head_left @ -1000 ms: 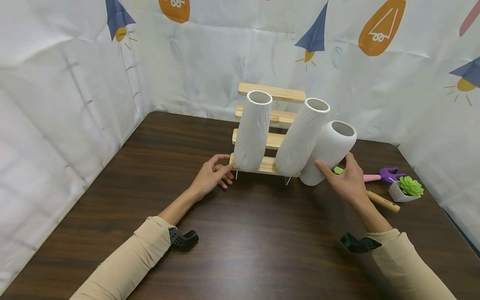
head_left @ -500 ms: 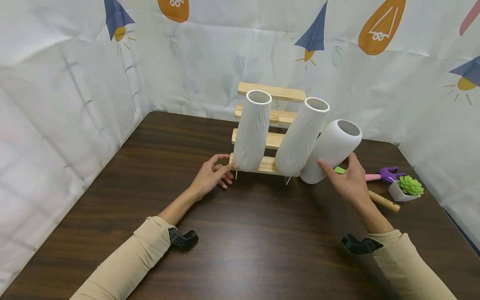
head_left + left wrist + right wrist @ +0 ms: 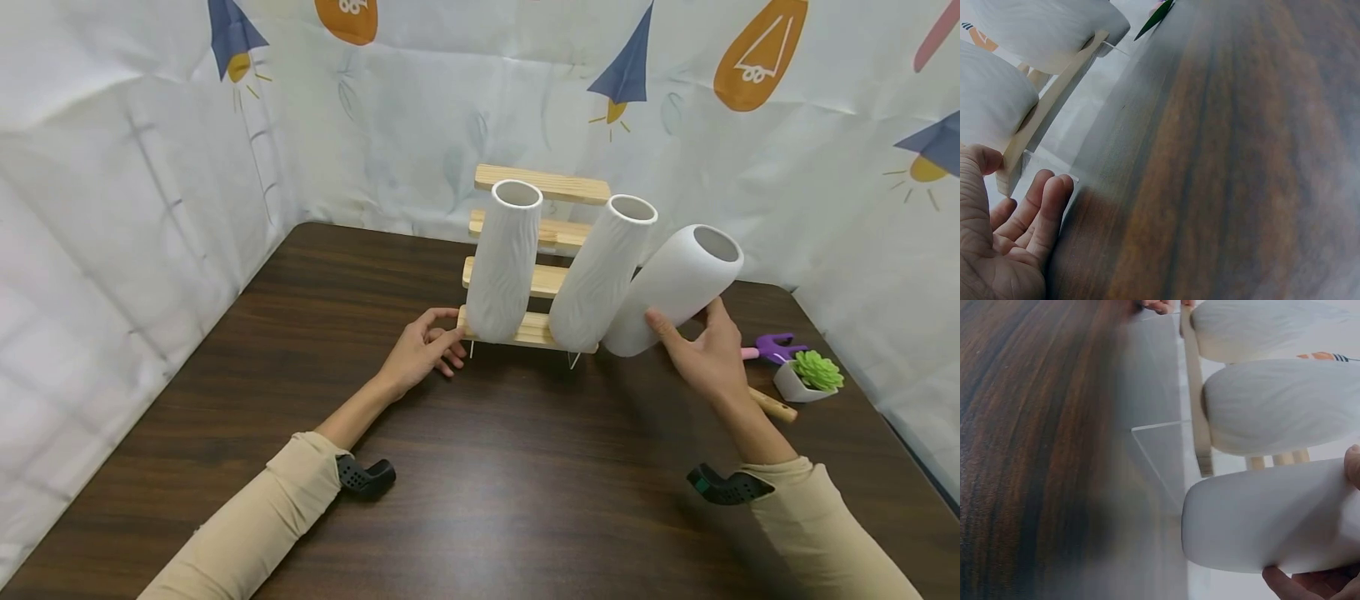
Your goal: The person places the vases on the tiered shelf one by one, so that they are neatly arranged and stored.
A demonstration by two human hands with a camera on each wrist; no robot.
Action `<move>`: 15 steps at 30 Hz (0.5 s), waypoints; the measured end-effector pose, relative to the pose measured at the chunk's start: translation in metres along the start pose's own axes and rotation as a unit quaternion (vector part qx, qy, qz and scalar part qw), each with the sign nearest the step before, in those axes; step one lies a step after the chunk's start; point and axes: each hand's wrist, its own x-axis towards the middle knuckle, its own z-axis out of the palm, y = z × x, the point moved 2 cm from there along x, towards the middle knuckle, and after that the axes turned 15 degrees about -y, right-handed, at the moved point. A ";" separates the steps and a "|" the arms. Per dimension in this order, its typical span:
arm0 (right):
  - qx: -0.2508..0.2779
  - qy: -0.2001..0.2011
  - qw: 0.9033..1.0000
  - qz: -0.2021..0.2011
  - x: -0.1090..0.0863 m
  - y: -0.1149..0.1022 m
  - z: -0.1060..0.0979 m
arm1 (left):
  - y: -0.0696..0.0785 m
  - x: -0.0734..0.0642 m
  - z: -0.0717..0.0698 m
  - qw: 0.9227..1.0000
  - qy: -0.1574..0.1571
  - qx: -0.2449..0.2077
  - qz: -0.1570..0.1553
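Observation:
A stepped wooden rack (image 3: 542,185) stands at the table's far side. Two ribbed white vases, a left one (image 3: 504,267) and a right one (image 3: 603,275), lean on it from its lowest slat. My left hand (image 3: 422,354) pinches that slat's left end; its thumb lies against the wood (image 3: 1054,112) in the left wrist view, other fingers curled below. My right hand (image 3: 708,358) grips a smooth white vase (image 3: 675,283) around its side, just right of the rack. This vase (image 3: 1260,519) tilts to the right, its base raised off the table.
Right of my right hand lie a purple hand rake (image 3: 780,348) with a pink handle and a wooden handle (image 3: 772,406), partly hidden. A green succulent in a white pot (image 3: 813,375) stands beside them. Printed cloth (image 3: 420,100) hangs close behind the dark table (image 3: 480,483).
My right hand has moved the smooth vase up and to the right, tilting it further. The left hand, the rack and its two vases have stayed put.

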 end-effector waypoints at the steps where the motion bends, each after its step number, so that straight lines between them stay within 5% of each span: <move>1: -0.001 0.003 1.000 -0.003 0.000 -0.002 -0.001 | 0.000 0.000 0.000 1.000 0.000 0.000 0.000; 15: 0.005 0.026 0.999 -0.036 0.000 -0.020 -0.014 | 0.000 0.000 0.000 1.000 -0.002 -0.004 0.002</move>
